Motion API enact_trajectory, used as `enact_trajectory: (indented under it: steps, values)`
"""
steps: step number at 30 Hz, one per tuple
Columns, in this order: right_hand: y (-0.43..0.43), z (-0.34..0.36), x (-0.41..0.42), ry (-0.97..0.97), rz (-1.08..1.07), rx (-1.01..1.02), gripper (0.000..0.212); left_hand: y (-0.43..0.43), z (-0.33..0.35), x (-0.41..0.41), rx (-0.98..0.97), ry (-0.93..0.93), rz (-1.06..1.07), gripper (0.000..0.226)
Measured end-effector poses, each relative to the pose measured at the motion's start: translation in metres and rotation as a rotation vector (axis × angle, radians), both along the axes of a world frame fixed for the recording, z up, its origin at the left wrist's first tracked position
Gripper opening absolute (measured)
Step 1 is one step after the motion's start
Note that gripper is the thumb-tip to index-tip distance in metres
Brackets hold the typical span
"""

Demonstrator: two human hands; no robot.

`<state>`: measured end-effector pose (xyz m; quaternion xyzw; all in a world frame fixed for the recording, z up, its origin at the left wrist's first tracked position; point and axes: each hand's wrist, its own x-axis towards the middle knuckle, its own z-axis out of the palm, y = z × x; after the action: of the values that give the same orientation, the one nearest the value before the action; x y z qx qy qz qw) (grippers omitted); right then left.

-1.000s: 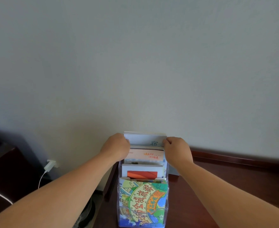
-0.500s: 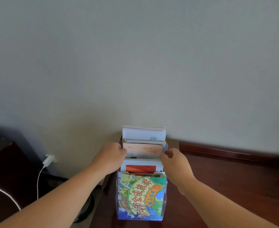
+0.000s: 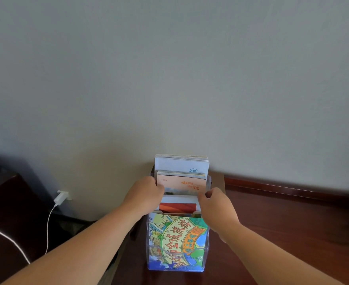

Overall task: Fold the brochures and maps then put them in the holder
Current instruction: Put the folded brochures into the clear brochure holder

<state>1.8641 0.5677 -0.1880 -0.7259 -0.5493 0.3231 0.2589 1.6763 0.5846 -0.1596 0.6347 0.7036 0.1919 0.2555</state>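
a clear tiered holder (image 3: 177, 254) stands on the dark wooden table (image 3: 282, 233), a colourful cartoon map (image 3: 177, 239) in its front pocket. behind it sits a red-and-white brochure (image 3: 178, 205). the left hand (image 3: 146, 194) and right hand (image 3: 215, 204) pinch the two side edges of the pale orange brochure (image 3: 181, 185) in the third tier. a white-and-blue brochure (image 3: 181, 164) fills the rear pocket, against the wall (image 3: 169, 79).

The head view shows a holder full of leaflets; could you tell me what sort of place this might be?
Probably an ordinary indoor room, perhaps a hotel room or office. A clear tiered brochure holder stands on a dark wooden table against a plain wall, with a white charger plugged in low beside it.
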Motion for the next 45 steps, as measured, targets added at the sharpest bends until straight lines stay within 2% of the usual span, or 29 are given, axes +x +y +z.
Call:
enact_trajectory:
  steps: [6, 10, 17, 21, 30, 35, 40, 45]
  values:
    - [0.004, 0.003, -0.001, -0.11, 0.079, 0.0, 0.03, -0.002, 0.001, -0.002, 0.045, 0.025, 0.009, 0.03]
    - [0.005, 0.003, -0.002, -0.107, 0.078, -0.003, 0.03, -0.003, 0.002, -0.003, 0.018, 0.049, 0.001, 0.03]
    - [0.004, 0.005, 0.0, -0.102, 0.05, 0.09, 0.019, -0.003, 0.002, -0.004, 0.038, 0.056, 0.006, 0.037]
    - [0.004, 0.006, 0.0, -0.068, 0.047, 0.128, 0.011, -0.002, 0.0, -0.003, 0.036, 0.06, 0.008, 0.032]
    - [0.008, 0.005, -0.002, -0.143, 0.021, 0.131, 0.019, 0.0, -0.004, -0.002, 0.025, 0.057, 0.013, 0.024]
    - [0.009, 0.007, -0.003, -0.29, 0.086, 0.14, 0.021, -0.001, -0.004, -0.001, 0.025, 0.069, 0.007, 0.031]
    - [0.004, 0.01, -0.003, -0.283, 0.074, 0.135, 0.018, -0.004, -0.002, -0.001, 0.045, 0.099, 0.014, 0.039]
    - [-0.004, 0.01, -0.007, -0.267, 0.12, 0.116, 0.016, -0.004, 0.0, -0.001, 0.04, 0.085, 0.015, 0.032]
